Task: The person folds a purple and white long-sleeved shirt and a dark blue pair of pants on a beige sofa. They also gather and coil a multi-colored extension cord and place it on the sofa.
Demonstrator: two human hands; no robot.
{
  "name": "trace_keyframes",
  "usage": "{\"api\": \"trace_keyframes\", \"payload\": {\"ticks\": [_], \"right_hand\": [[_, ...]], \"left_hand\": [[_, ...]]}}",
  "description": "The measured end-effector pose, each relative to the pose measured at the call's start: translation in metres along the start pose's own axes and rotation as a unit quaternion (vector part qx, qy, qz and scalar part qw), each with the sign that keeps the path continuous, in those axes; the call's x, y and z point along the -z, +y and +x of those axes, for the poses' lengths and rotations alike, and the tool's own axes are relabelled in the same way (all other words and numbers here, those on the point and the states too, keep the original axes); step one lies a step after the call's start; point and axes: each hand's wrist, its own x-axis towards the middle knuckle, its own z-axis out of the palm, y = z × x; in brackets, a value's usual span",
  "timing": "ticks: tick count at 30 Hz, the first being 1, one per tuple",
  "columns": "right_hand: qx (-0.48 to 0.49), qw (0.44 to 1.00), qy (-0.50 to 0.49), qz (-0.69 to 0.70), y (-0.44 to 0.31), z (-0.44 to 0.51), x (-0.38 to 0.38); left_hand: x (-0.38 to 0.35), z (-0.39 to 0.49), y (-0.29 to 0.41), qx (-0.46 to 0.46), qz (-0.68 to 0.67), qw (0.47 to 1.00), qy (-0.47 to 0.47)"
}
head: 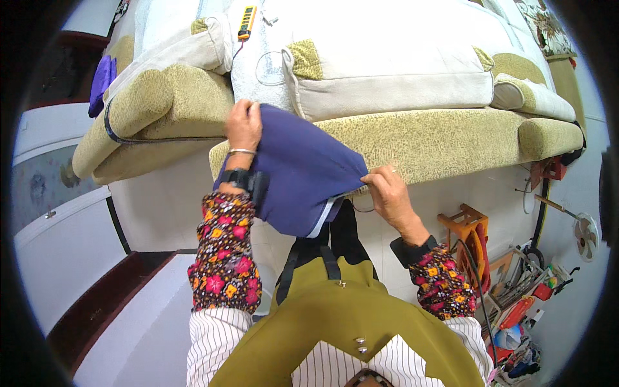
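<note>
A dark blue cloth [300, 164] is stretched between my two hands in front of the sofa. My left hand [244, 126] grips its upper left edge, near the sofa's front. Lower down and to the right, my right hand [389, 198] pinches a corner of the cloth. A pale strip [321, 218] shows along its lower edge. Behind the cloth lies the patterned green-beige sofa seat [435, 135], part of which it hides.
A white-covered cushion [396, 89] rests on the sofa, with a yellow power strip [246, 23] farther back. Purple fabric [100, 84] hangs at the far left. On the right are a wooden stool [462, 220], a fan [586, 237] and piled household items [517, 309].
</note>
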Motion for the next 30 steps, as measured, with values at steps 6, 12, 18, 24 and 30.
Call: {"api": "trace_keyframes", "payload": {"ticks": [6,12,18,24,30], "right_hand": [[-0.077,0.992,-0.047,-0.083,-0.021,0.017,0.022],[0.041,0.99,-0.016,-0.135,-0.043,0.087,-0.019],[0.011,0.993,-0.09,-0.081,-0.003,0.078,-0.074],[-0.132,0.964,-0.153,0.171,0.013,0.103,-0.061],[-0.279,0.817,-0.406,0.3,0.015,0.121,-0.05]], "left_hand": [[0.032,-0.025,0.05,-0.05,0.123,0.991,0.025],[0.041,-0.128,0.104,-0.031,0.169,0.981,-0.092],[0.026,-0.152,0.076,-0.062,0.179,0.978,-0.085],[0.051,-0.187,0.066,0.026,0.175,0.982,-0.06],[0.052,-0.207,0.038,0.014,0.169,0.985,-0.043]]}}
